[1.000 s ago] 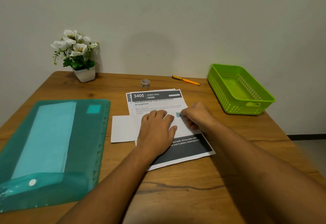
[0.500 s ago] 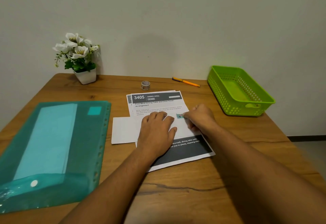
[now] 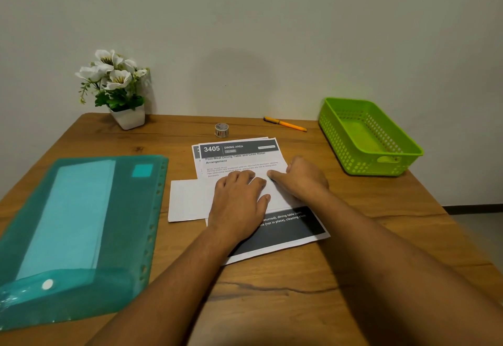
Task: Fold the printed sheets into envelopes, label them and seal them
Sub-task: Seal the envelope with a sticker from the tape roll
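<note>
A folded white sheet (image 3: pixel 187 198) lies across a stack of printed sheets (image 3: pixel 239 152) headed "3405 DINING AREA". My left hand (image 3: pixel 239 201) rests flat on the folded sheet, fingers straight. My right hand (image 3: pixel 302 179) is just to its right. Its index finger stretches left and presses on the fold, while its other fingers are curled under. A small teal piece of tape (image 3: pixel 271 180) is almost fully hidden under that fingertip.
A roll of patterned tape (image 3: pixel 221 130) and an orange pen (image 3: pixel 285 124) lie behind the sheets. A green plastic basket (image 3: pixel 334 133) stands at the right. A teal plastic folder (image 3: pixel 81 223) holding paper covers the left of the wooden table (image 3: pixel 272 291). A potted white flower (image 3: pixel 117 87) is back left.
My right hand pinched the teal tape piece at the fold before. Now its index finger lies over the piece and hides it. My left hand has stayed put.
</note>
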`<state>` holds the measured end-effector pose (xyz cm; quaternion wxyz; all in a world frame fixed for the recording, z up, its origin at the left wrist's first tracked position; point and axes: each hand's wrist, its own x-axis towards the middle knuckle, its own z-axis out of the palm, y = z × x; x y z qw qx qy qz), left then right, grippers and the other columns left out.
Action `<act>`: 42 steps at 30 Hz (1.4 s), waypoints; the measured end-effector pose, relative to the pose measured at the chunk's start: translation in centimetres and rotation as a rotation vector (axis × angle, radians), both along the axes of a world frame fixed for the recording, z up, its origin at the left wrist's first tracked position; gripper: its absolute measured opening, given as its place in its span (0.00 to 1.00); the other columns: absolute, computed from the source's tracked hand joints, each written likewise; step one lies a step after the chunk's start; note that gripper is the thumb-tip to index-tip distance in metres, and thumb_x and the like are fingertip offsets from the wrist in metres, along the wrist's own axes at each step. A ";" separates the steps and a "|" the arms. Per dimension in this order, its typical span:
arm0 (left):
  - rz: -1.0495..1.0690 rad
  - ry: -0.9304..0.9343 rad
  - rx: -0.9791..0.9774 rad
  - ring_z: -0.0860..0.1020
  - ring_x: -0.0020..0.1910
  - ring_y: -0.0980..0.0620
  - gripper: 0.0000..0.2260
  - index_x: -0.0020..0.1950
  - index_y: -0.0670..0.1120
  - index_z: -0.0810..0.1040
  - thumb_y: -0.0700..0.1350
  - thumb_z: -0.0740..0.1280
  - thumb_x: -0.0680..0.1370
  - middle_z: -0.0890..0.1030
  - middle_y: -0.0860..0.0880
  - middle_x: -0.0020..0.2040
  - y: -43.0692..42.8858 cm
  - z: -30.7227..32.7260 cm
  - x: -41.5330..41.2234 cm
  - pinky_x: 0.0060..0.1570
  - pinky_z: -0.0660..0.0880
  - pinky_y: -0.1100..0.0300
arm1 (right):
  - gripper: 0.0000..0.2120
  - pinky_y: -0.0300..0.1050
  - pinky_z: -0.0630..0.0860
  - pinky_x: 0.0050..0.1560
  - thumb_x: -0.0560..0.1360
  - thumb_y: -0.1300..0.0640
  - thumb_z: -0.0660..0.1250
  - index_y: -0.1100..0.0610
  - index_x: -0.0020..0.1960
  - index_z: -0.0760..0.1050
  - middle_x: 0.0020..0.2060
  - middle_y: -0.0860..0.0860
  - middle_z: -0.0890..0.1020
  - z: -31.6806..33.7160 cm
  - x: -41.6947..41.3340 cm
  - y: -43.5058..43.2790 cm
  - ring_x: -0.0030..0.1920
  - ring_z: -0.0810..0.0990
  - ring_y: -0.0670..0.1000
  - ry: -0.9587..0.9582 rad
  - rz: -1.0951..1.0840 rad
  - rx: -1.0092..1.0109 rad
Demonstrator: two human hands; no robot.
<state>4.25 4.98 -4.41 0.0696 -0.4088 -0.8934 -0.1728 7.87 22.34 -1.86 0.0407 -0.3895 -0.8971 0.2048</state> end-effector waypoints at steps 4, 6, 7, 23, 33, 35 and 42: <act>-0.002 0.004 0.002 0.67 0.71 0.48 0.19 0.71 0.54 0.75 0.58 0.58 0.83 0.73 0.50 0.73 -0.1 -0.1 0.0 0.70 0.62 0.50 | 0.23 0.46 0.69 0.35 0.73 0.35 0.73 0.51 0.53 0.72 0.45 0.48 0.80 0.1 1.0 0.3 0.45 0.79 0.51 0.040 0.055 -0.098; -0.002 0.005 0.002 0.68 0.71 0.48 0.18 0.71 0.54 0.75 0.58 0.58 0.83 0.73 0.50 0.72 -0.1 0.0 0.0 0.70 0.62 0.50 | 0.22 0.46 0.72 0.36 0.72 0.36 0.75 0.50 0.52 0.72 0.45 0.48 0.81 0.1 1.4 0.6 0.45 0.80 0.51 0.077 0.047 -0.159; -0.003 0.007 0.000 0.67 0.71 0.48 0.18 0.71 0.54 0.75 0.58 0.58 0.83 0.73 0.50 0.72 -0.1 0.0 0.0 0.70 0.62 0.50 | 0.22 0.46 0.72 0.36 0.71 0.36 0.75 0.51 0.52 0.72 0.45 0.48 0.81 0.2 1.3 0.6 0.45 0.80 0.51 0.079 0.038 -0.161; 0.003 0.009 0.009 0.69 0.70 0.48 0.17 0.69 0.54 0.76 0.58 0.59 0.83 0.74 0.50 0.71 0.0 -0.1 0.1 0.69 0.64 0.49 | 0.13 0.46 0.74 0.39 0.83 0.54 0.64 0.53 0.64 0.80 0.58 0.49 0.80 -3.1 5.7 -1.5 0.48 0.80 0.54 0.337 0.463 0.384; 0.006 0.033 -0.005 0.70 0.68 0.48 0.17 0.69 0.54 0.77 0.58 0.59 0.83 0.75 0.51 0.70 0.0 -0.2 0.1 0.67 0.66 0.49 | 0.22 0.48 0.76 0.39 0.85 0.44 0.53 0.49 0.76 0.69 0.62 0.52 0.74 -2.3 4.7 -2.0 0.50 0.80 0.54 0.078 0.486 0.513; 0.010 0.033 -0.005 0.70 0.68 0.48 0.17 0.69 0.54 0.77 0.58 0.59 0.83 0.75 0.51 0.70 0.0 -0.2 0.1 0.66 0.67 0.49 | 0.23 0.48 0.78 0.41 0.85 0.42 0.52 0.51 0.74 0.71 0.62 0.52 0.75 -2.3 4.8 -2.1 0.50 0.80 0.54 0.051 0.437 0.530; 0.011 0.038 -0.009 0.69 0.69 0.48 0.17 0.69 0.55 0.76 0.58 0.58 0.83 0.74 0.51 0.71 0.1 -0.4 -0.1 0.68 0.65 0.49 | 0.17 0.45 0.68 0.37 0.84 0.45 0.58 0.51 0.65 0.78 0.56 0.51 0.77 -2.6 5.7 -1.7 0.47 0.79 0.54 0.164 0.462 0.486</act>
